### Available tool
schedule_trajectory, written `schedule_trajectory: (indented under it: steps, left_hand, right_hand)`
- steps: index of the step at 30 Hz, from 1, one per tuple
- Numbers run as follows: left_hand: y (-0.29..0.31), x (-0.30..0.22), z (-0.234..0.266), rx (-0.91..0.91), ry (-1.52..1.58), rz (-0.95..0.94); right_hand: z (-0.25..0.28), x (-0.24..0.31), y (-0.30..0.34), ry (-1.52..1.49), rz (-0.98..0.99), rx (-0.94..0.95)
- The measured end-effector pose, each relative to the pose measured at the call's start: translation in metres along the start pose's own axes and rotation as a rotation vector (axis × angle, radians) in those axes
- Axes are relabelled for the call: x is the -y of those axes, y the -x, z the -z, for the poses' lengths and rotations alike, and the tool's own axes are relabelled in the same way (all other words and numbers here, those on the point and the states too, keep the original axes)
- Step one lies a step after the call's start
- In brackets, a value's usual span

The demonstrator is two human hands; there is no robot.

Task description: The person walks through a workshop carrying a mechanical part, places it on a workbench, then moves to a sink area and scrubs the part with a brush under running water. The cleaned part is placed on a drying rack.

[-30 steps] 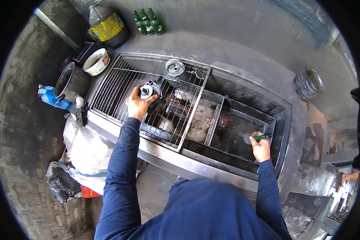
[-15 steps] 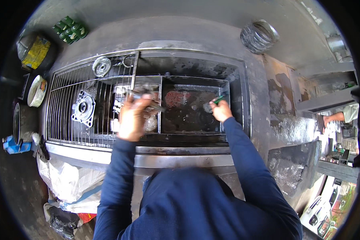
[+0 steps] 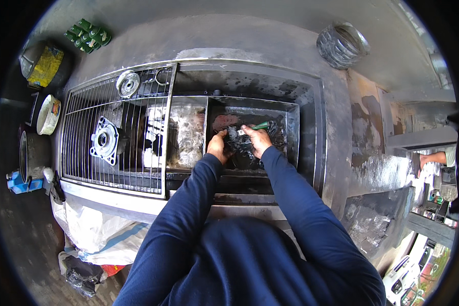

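Observation:
Both of my hands meet low over the metal tank's right compartment (image 3: 280, 158), which has dark, rippled liquid in it. My left hand (image 3: 217, 147) is closed round a dark metal part (image 3: 233, 136), mostly hidden by fingers and shadow; its exact kind does not show. In my right hand (image 3: 258, 139) is a green-handled brush (image 3: 261, 125), its handle pointing right and its head against or close beside the part. A reddish patch (image 3: 224, 121) shows inside the compartment, behind my hands.
Left of the divider, a wire rack (image 3: 86, 158) covers part of the tank. On it lie a cast metal housing (image 3: 106, 141) and a round metal part (image 3: 128, 84). Green bottles (image 3: 88, 35) and a wrapped roll (image 3: 342, 46) stand beyond. At far right, another person's limb (image 3: 433, 159) shows.
My left hand has moved right, from above the divider into the right compartment, carrying the part. My right hand has moved left with the brush to meet it. The liquid is more stirred.

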State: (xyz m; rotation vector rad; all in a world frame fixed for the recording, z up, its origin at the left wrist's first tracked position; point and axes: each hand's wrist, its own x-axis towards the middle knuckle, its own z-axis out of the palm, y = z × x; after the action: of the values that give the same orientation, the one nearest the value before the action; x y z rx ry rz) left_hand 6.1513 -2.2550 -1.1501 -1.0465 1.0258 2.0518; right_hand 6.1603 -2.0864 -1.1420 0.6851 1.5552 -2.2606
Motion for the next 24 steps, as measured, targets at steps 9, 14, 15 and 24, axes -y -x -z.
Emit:
schedule_trajectory:
  steps: [9, 14, 15, 24]
  left_hand:
    - [0.009, 0.004, -0.001, 0.260, 0.068, 0.030]
    - [0.015, 0.000, 0.000, 0.110, -0.156, 0.008]
    - [0.018, 0.002, -0.003, 0.199, -0.001, 0.048]
    - [0.029, 0.002, -0.003, 0.068, -0.014, 0.019]
  right_hand:
    - [-0.033, 0.059, 0.065, 1.072, 0.533, 0.219]
    - [-0.007, 0.044, 0.052, 1.033, 0.406, 0.067]
    - [0.002, 0.040, 0.037, 0.966, 0.448, -0.129]
    - [0.013, -0.006, 0.021, 0.516, 0.305, -0.055]
